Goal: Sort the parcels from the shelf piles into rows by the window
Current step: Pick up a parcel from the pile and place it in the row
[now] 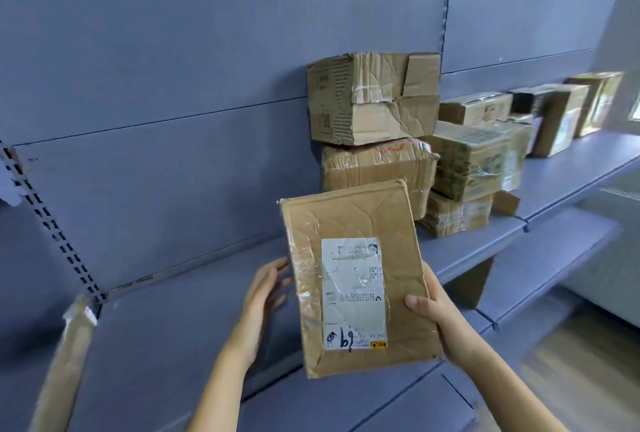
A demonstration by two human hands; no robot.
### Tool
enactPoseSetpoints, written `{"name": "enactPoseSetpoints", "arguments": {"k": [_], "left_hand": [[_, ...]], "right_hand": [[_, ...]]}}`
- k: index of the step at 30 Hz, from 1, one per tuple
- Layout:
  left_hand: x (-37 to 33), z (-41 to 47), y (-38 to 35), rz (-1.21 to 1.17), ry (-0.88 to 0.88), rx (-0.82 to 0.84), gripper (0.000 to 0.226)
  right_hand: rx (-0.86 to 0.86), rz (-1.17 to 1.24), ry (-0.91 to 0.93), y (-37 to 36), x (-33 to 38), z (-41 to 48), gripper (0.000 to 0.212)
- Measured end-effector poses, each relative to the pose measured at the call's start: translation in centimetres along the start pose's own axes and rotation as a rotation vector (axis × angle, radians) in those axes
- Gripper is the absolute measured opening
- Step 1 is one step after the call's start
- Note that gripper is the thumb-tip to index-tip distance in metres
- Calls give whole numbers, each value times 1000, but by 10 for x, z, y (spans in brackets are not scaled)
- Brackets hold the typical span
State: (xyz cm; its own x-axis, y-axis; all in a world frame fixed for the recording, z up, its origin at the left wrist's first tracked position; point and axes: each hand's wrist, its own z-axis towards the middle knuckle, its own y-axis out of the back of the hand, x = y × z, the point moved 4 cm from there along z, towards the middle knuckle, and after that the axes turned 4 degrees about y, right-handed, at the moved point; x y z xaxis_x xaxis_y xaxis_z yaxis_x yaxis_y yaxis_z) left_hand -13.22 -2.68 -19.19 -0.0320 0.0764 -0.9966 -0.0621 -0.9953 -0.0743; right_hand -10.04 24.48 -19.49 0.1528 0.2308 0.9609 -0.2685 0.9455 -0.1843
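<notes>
Step shown: carrying one item off the pile, before the walk to the window rows. I hold the flat parcel [356,279] in the air above the front edge of the shelf [180,327], just in front of and below the pile [377,140] that stands against the shelf's back wall.

My right hand [436,317] grips the parcel's right edge, thumb pressed on the front face; the fingers behind are hidden. My left hand [263,296] is spread with straight fingers just beside the left edge. I cannot tell whether it touches.

Orientation: the parcel's broad face with the label [353,293] is turned up towards me. Its long axis runs from the near bottom corner up and away towards the pile, the top leaning slightly left. The handwritten mark sits at the near end of the label.

Next move, as I judge it: bring the left hand onto the free edge for a two-handed hold, read the label, then turn right along the shelf, where more boxes [554,116] stand near the far end. The one-sided grip on a creased, taped wrapper could let it sag or slip.
</notes>
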Motion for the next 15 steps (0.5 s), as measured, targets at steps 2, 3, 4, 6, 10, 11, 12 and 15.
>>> {"name": "enactPoseSetpoints", "arguments": {"k": [2,3,4,6,10,11,12,15], "left_hand": [[9,6,-28,18,12,91,55],[14,9,-41,26,19,127,57],[18,11,-53,33,26,162,60],[23,14,-74,49,35,221,60],[21,22,-108,67,18,283,54],[20,24,-117,67,12,295,56],[17,26,-127,68,3,310,58],[8,30,-163,96,-22,357,61]], "right_hand": [[-96,9,5,24,5,-16,83],[-139,9,10,35,6,-25,84],[-176,6,16,46,8,-33,83],[-235,-3,28,65,11,-47,80],[-284,-36,43,97,17,-67,79],[-291,-36,40,105,18,-71,80],[-298,-29,38,113,19,-75,80],[-304,-9,51,138,27,-79,81]]}}
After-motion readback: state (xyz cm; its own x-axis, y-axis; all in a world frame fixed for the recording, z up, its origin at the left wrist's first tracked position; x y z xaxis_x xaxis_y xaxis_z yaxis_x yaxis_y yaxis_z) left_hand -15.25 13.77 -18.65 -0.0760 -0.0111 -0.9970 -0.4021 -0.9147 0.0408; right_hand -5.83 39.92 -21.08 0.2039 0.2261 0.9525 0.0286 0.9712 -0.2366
